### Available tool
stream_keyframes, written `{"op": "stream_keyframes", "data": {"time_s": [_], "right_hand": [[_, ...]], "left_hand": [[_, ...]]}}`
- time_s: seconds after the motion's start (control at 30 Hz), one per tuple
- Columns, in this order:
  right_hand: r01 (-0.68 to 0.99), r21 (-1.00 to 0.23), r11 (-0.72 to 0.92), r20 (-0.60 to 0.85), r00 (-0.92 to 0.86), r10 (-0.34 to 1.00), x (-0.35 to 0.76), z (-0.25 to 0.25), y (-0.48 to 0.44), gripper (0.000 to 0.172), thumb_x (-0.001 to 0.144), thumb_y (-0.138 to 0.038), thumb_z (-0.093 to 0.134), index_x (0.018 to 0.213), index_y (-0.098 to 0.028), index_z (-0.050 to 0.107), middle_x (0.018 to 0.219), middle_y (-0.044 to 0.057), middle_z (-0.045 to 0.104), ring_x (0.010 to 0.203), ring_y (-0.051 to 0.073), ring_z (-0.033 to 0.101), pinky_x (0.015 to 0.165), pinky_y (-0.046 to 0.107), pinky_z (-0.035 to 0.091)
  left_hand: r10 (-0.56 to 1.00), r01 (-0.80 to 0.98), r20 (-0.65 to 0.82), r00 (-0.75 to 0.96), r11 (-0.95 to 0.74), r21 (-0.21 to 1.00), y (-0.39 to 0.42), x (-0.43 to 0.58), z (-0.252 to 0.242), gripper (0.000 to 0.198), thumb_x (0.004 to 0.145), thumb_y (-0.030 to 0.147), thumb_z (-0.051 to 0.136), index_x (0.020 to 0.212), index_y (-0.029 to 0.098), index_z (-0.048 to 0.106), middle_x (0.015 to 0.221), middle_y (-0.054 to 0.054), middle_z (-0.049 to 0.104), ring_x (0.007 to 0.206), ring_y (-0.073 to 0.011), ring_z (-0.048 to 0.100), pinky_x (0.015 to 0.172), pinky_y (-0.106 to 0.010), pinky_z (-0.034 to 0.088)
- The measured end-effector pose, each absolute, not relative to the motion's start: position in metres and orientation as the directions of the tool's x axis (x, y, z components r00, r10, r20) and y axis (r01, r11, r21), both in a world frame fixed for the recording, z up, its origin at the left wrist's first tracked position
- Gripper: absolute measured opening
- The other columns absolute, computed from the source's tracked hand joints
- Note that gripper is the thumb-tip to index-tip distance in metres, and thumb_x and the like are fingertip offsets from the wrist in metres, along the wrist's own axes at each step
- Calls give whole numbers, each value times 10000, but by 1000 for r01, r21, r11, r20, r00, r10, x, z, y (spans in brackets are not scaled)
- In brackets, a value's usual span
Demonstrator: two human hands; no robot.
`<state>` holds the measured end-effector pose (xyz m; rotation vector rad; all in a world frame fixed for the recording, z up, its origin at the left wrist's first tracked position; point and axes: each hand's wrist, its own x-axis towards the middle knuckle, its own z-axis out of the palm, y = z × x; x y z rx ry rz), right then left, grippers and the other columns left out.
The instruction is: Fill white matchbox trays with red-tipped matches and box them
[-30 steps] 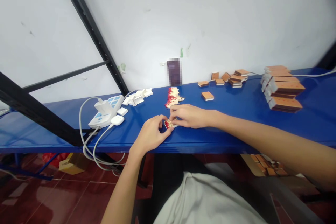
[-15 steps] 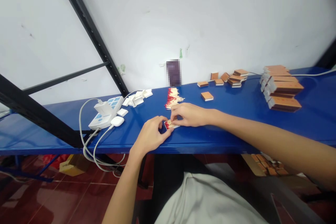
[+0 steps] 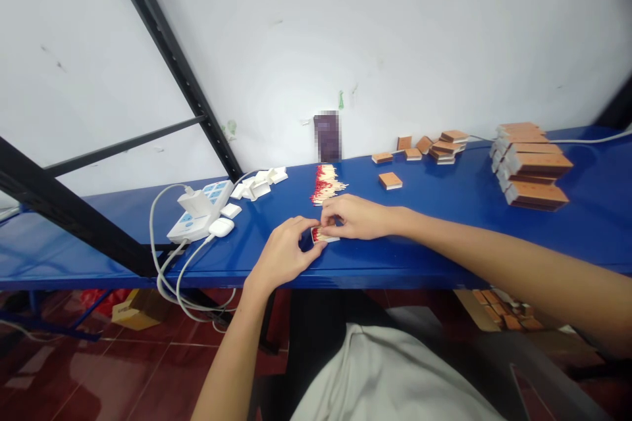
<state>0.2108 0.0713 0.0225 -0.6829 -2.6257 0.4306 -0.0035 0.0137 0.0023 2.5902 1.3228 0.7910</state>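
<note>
My left hand (image 3: 285, 251) and my right hand (image 3: 356, 217) meet near the front edge of the blue shelf (image 3: 444, 237), both pinched on a small white matchbox tray (image 3: 323, 234) filled with red-tipped matches. The left fingers grip its left end, the right fingers press on its right end and top. A loose pile of red-tipped matches (image 3: 326, 183) lies just behind the hands.
Empty white trays (image 3: 259, 185) lie beside a white power strip (image 3: 200, 210) with a charger, cables and a white earbud case (image 3: 220, 227). Brown matchboxes (image 3: 442, 145) lie scattered at the back; taller stacks (image 3: 530, 168) stand at the right. Black struts cross at the left.
Nothing has clearly changed. Both hands stay on the tray with only slight finger shifts.
</note>
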Motion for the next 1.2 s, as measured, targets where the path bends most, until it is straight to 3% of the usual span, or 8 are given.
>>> {"op": "stream_keyframes", "data": {"time_s": [0.27, 0.8, 1.2], "right_hand": [[377, -393, 839, 310, -804, 507, 211, 21, 71, 113, 857, -252, 632, 802, -162, 673, 821, 39, 628, 736, 141, 556, 663, 254, 406], [427, -376, 822, 272, -798, 539, 209, 18, 68, 212, 905, -326, 582, 773, -164, 613, 795, 25, 595, 681, 123, 495, 620, 248, 328], [455, -348, 820, 302, -774, 557, 212, 14, 73, 84, 888, -244, 556, 940, -187, 592, 923, 37, 641, 746, 142, 530, 645, 252, 332]], "left_hand": [[771, 687, 386, 506, -631, 360, 13, -3, 4, 195, 917, 322, 634, 1077, 224, 685, 942, -35, 676, 826, -201, 595, 758, -318, 461], [790, 685, 377, 483, -609, 400, 13, -3, 4, 147, 905, 332, 652, 999, 220, 639, 842, 3, 620, 711, -164, 536, 684, -286, 424], [790, 681, 378, 482, -609, 406, 13, -4, 3, 152, 895, 319, 670, 983, 215, 602, 840, 23, 602, 716, -156, 518, 685, -272, 399]]}}
